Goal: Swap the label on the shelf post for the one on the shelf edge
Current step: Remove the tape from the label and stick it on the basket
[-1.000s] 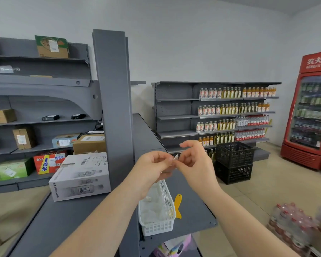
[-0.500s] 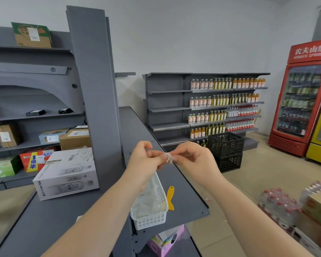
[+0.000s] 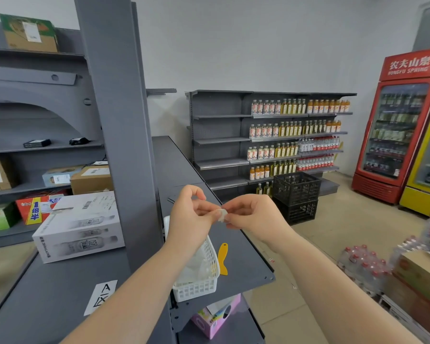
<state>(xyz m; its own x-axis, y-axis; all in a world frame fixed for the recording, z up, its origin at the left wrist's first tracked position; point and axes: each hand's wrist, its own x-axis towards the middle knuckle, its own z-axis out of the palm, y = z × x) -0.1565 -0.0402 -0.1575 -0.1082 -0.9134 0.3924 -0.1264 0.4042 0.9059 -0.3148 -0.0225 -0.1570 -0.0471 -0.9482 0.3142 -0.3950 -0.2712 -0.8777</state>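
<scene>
A small white label (image 3: 222, 214) is pinched between the fingertips of my left hand (image 3: 191, 217) and my right hand (image 3: 252, 219), held in the air above the grey shelf (image 3: 243, 254). The tall grey shelf post (image 3: 119, 120) rises just left of my hands. A white label printed with black letters (image 3: 101, 296) lies flat on the grey shelf surface at the lower left, near my left forearm. No label shows on the visible face of the post.
A white plastic basket (image 3: 201, 281) and a yellow scraper (image 3: 222, 258) sit on the shelf below my hands. A white carton (image 3: 80, 227) stands left of the post. Black crates (image 3: 296, 197), bottled-drink shelves, a red fridge (image 3: 397, 125) and water packs (image 3: 365, 264) stand to the right.
The view has tilted down and left, bringing the lettered label on the shelf surface into sight. Both hands stay together on the small white label, fingers shifting slightly.
</scene>
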